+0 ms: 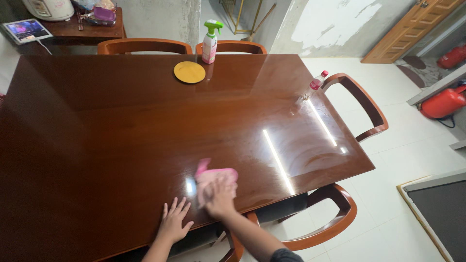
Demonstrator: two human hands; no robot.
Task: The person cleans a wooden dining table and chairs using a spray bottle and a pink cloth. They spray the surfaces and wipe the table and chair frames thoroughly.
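Note:
My right hand (221,198) presses flat on a pink cloth (213,175) near the front edge of a glossy dark wooden table (121,131); both hand and cloth are motion-blurred. Just left of it, my left hand (174,222) lies flat on the tabletop with fingers spread, holding nothing. At the far edge stand a pink spray bottle with a green trigger (210,42) and a round yellow plate (189,72). A small clear bottle with a pink cap (314,85) stands at the table's right edge.
Wooden chairs stand around the table: two at the far side (144,46), one at the right (365,104), one by the near right corner (330,221). A side table with a tablet (25,30) and a white cooker is far left. Red gas cylinders (442,102) lie at right.

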